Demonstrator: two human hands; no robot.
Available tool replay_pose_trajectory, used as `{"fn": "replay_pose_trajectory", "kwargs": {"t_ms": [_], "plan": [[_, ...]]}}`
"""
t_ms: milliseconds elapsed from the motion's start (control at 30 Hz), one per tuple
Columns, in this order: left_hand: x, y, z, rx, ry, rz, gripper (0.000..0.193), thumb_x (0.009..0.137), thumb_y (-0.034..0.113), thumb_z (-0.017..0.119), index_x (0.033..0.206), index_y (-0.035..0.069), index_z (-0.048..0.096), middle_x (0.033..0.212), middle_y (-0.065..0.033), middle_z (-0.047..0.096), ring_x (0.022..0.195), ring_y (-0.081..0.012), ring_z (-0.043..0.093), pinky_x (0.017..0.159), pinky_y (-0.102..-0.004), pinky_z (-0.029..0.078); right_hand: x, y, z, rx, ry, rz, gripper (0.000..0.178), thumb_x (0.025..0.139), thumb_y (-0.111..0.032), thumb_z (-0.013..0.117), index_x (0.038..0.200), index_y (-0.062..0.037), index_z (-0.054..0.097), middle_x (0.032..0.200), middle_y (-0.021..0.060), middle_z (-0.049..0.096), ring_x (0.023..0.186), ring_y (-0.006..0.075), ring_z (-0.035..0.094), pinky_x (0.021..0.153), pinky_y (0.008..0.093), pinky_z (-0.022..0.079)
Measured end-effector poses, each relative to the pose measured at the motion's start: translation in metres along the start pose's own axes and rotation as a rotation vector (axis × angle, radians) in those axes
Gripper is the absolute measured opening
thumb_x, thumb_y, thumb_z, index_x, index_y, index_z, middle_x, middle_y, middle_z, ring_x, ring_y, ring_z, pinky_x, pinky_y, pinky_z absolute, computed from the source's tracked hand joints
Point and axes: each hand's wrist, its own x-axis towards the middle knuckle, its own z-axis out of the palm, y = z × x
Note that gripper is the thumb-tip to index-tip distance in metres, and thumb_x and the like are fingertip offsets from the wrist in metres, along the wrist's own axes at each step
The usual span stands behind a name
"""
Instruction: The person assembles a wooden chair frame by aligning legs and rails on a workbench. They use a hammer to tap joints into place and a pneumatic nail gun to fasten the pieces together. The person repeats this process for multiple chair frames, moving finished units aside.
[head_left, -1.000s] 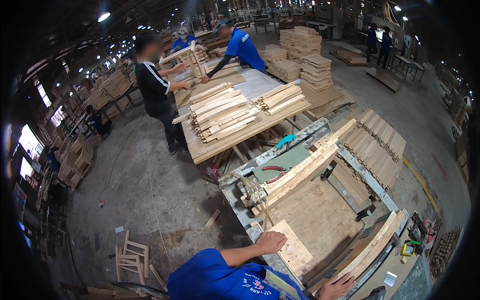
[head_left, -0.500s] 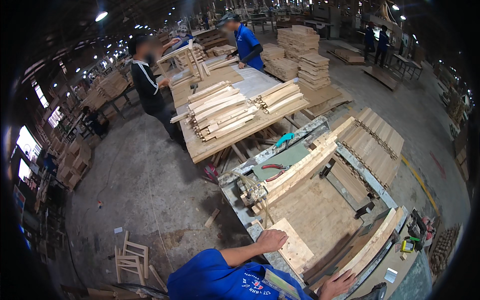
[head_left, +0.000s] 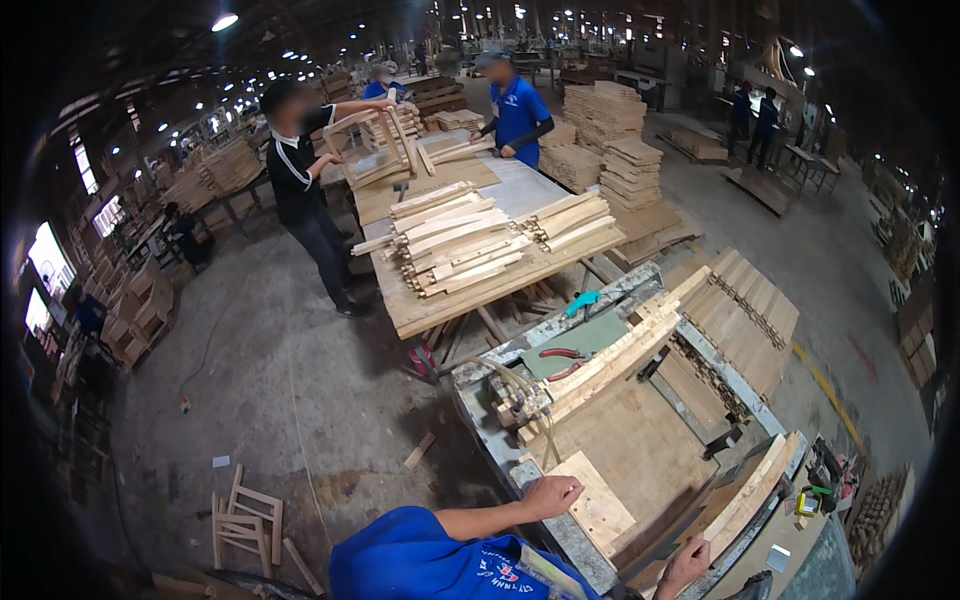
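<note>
My left hand [head_left: 553, 496] is closed, its fingers curled at the left edge of a flat wooden board [head_left: 600, 515] with small holes. Whatever it may hold is hidden or too small to name. My right hand [head_left: 685, 566] is also closed, with bent fingers, beside the near end of a curved wooden rail [head_left: 750, 490]; its contents do not show. The board lies at the near left corner of a metal-framed bench [head_left: 480, 405]. Across the bench's far side runs another long curved wooden piece [head_left: 610, 365], with a hose-fed metal fitting [head_left: 522, 398] at its left end.
Red-handled pliers [head_left: 563, 353] and a teal tool [head_left: 582, 304] lie along the bench's far edge. Slatted wooden panels [head_left: 745, 325] adjoin its right. Beyond, a table [head_left: 410, 315] bears stacked wooden strips, with co-workers around it. Small wooden frames [head_left: 245, 520] lie on the floor at left.
Both hands have gone from fingers spread out on the wood to curled fingers. The view has shifted slightly. A co-worker in black now reaches an arm across a wooden frame.
</note>
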Motion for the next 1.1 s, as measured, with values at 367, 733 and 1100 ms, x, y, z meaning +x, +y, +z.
{"fn": "replay_pose_trajectory", "kwargs": {"t_ms": [367, 733, 1100], "plan": [[-0.120, -0.096, -0.139, 0.006, 0.226, -0.148, 0.023, 0.100, 0.031, 0.067, 0.097, 0.010, 0.075, 0.092, -0.0146, 0.077, 0.088, -0.0386, 0.074, 0.075, -0.0490, 0.058, -0.161, -0.116, 0.157, -0.122, -0.802, 0.177, 0.043, 0.099, -0.041, 0.065, 0.114, -0.0031, 0.079, 0.102, 0.0225, 0.079, 0.093, 0.0330, 0.073, 0.090, 0.0465, 0.055], [-0.295, -0.254, -0.288, 0.154, 0.382, -0.940, 0.032, 0.092, 0.038, 0.063, 0.106, 0.014, 0.078, 0.106, -0.0187, 0.077, 0.104, -0.0420, 0.073, 0.093, -0.0523, 0.057, -0.286, -0.270, 0.360, -0.228, -1.732, -0.499, 0.075, 0.093, -0.057, 0.077, 0.140, -0.0012, 0.060, 0.101, 0.0156, 0.075, 0.094, 0.0227, 0.074, 0.084, 0.0371, 0.058], [-0.435, -0.271, -0.262, 0.062, 0.728, -1.158, 0.034, 0.096, 0.036, 0.062, 0.104, 0.007, 0.076, 0.099, -0.0201, 0.076, 0.095, -0.0400, 0.074, 0.085, -0.0478, 0.058, -0.419, -0.787, 0.574, 0.751, -0.992, -0.630, 0.104, 0.086, -0.054, 0.081, 0.155, 0.0104, 0.037, 0.150, 0.0363, 0.048, 0.140, 0.0483, 0.049, 0.119, 0.0498, 0.040]]}}
